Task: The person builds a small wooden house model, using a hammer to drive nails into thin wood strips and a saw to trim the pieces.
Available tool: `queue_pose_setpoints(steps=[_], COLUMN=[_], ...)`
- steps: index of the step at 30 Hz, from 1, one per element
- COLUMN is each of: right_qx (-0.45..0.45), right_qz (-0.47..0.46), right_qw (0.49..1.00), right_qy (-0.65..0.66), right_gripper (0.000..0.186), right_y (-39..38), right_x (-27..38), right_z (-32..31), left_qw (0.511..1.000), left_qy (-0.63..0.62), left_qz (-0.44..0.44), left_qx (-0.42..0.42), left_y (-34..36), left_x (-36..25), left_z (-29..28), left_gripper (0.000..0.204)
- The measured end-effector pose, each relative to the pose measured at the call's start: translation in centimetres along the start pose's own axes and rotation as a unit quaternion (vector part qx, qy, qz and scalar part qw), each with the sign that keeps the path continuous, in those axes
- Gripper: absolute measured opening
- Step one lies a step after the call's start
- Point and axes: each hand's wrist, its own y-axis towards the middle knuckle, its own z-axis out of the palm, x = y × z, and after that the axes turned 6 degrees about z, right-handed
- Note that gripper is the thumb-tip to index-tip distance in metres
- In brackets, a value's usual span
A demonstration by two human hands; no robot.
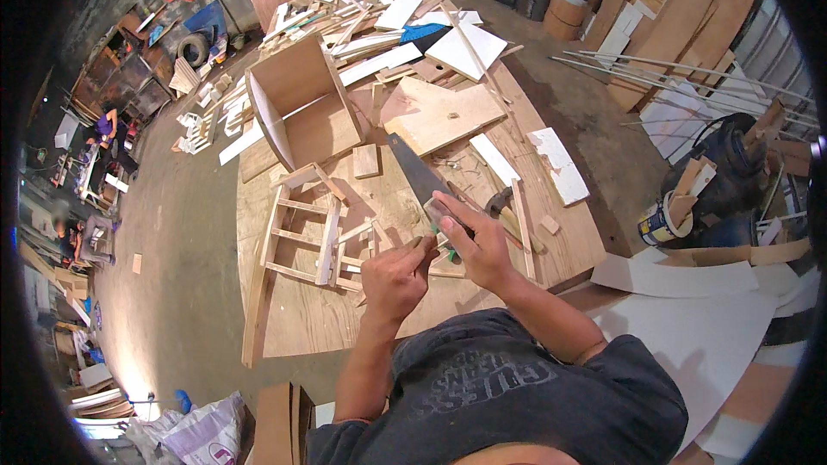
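A handsaw (412, 165) with a dark, tapering blade points away from me over the middle of the wooden table. Its near end runs in under my hands, where bits of green show. My right hand (479, 248) is closed, with the fingers on a small pale block (437, 209) over the near part of the blade. My left hand (394, 281) is curled just left of the saw's near end, with thumb and fingers pressed together. What it grips is hidden. A small wooden frame (301, 237) with slats lies left of the saw.
The worktable (388, 327) also bears an open wooden box (306, 108), a plywood panel (439, 112), a white board (558, 165) and a heap of offcuts (370, 30). A bucket of scraps (668, 222) stands at right. Two people sit far left.
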Motion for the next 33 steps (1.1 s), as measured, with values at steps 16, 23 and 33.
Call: queue_pose_setpoints(steps=[16, 23, 33], right_qx=[0.014, 0.038, 0.06], right_qz=[0.036, 0.07, 0.093], right_qw=[0.999, 0.996, 0.992], right_qy=[-0.012, 0.034, 0.052], right_gripper=[0.042, 0.044, 0.043], right_y=[0.6, 1.9, 2.9], right_x=[-2.0, -2.6, -3.6], right_z=[-1.5, -2.6, -2.9], left_qw=[0.999, 0.998, 0.996], left_qy=[0.013, -0.022, 0.031], left_qz=[-0.034, -0.061, -0.078], left_qx=[0.001, -0.015, 0.011], left_y=[2.2, 3.5, 4.0], left_x=[0.9, 1.3, 1.6], left_z=[1.8, 2.6, 2.7], left_gripper=[0.016, 0.024, 0.022])
